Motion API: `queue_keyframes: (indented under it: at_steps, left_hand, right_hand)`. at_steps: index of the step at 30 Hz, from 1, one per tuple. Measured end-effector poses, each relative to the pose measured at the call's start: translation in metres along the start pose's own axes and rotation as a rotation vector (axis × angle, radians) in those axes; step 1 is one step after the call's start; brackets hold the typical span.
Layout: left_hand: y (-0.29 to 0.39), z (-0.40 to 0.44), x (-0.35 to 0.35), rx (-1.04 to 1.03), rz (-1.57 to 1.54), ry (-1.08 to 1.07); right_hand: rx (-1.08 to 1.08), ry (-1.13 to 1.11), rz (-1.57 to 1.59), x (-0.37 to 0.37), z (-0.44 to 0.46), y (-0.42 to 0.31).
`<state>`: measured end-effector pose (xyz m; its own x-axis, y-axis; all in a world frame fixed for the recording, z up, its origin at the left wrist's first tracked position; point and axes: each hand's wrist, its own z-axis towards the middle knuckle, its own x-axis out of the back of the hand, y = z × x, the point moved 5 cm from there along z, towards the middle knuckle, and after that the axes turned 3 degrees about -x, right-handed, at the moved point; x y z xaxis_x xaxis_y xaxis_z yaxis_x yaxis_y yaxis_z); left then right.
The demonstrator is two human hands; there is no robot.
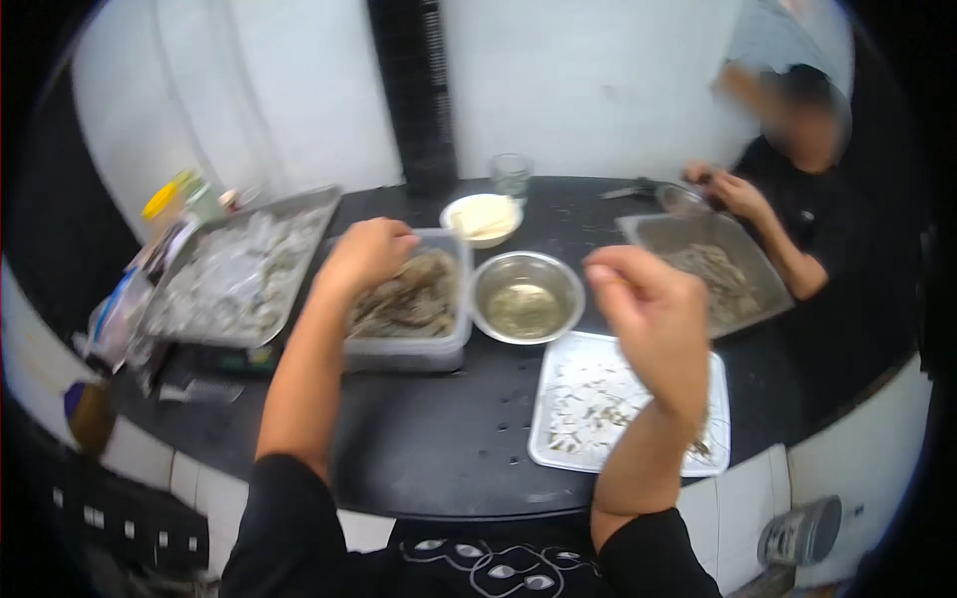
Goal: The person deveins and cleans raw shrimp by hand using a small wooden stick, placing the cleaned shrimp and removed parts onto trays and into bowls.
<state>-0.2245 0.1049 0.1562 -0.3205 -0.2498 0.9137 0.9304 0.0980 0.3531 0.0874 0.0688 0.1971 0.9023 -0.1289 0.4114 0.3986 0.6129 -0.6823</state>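
Observation:
My left hand [375, 255] is over the far left part of a clear plastic container [409, 351] of raw shrimp [419, 299]. Its fingers are curled, and whatever they hold, if anything, is hidden. My right hand [653, 314] is raised above a white tray [546, 424], thumb and index finger pinched together; I cannot make out what is in the pinch. Small shrimp scraps [608, 414] lie scattered on that tray. Between my hands stands a steel bowl [528, 329] with cloudy liquid in it.
A metal tray [317, 239] of ice-like clear pieces stands at left. A white bowl [454, 224] with pale contents and a glass [511, 174] are at the back. To the right, a co-worker [807, 219] holds something over a grey tub [763, 254] of shrimp.

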Motion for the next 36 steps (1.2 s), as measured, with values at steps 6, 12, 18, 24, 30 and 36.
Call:
queue_keyframes:
  at_steps: [6, 12, 18, 24, 30, 36]
  left_hand:
    - [0.094, -0.03, -0.005, -0.54, -1.0, -0.041]
    - [0.157, -0.032, -0.038, -0.574, -1.467, -0.241]
    - [0.162, -0.032, -0.058, -0.482, -1.764, -0.387]
    - [0.167, -0.026, -0.066, -0.464, -1.987, -0.565]
    - [0.167, -0.023, -0.065, -0.515, -2.194, -0.704]
    - [0.167, -0.021, -0.064, -0.544, -2.264, -0.758]
  right_hand:
    - [0.141, -0.001, 0.023, -0.007, 0.001, -0.008]
    - [0.233, -0.023, -0.037, -0.022, -0.007, -0.02]
    - [0.23, -0.092, -0.14, -0.02, -0.01, -0.018]
    - [0.17, -0.161, -0.351, -0.027, -0.012, -0.011]
    - [0.133, -0.131, -0.28, -0.023, -0.008, -0.014]
    - [0.177, -0.21, -0.341, -0.026, -0.009, -0.008]
